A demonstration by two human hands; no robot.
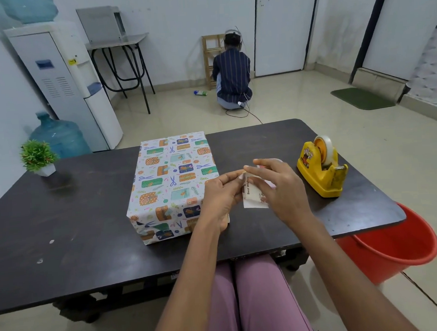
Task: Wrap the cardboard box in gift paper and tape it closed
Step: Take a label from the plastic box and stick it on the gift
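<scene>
On the dark desk (87, 211), left of the yellow tape dispenser (321, 170), lies the wrapped box (171, 183), long side running away from us. Gift paper covers every face we can see; the near end shows folded flaps, and we cannot make out tape on them from this view.

We hold a small gift tag (252, 194), printed "Best Wishes", between the box and the dispenser, just off the box's near right corner and above the desk. Our left hand (223, 193) pinches the tag's left edge with thumb and fingertips. Our right hand (277, 187) has its fingers curled over the tag's right side, index raised; it seems to be peeling or parting something, though the detail is too small to confirm.

Handling notes, as judgement: the tag is thin card, light, easily creased, best taken by its edges as now. The box reads as rigid cardboard, likely light, but the glossy paper looks slippery and prone to tearing at corners. We would grip it flat-palmed on opposite long sides, not by the folded ends.

Beyond the dispenser, off the desk's right edge, stands a red bucket (396, 244). Far left of the dispenser sits a small potted plant (39, 157).
</scene>
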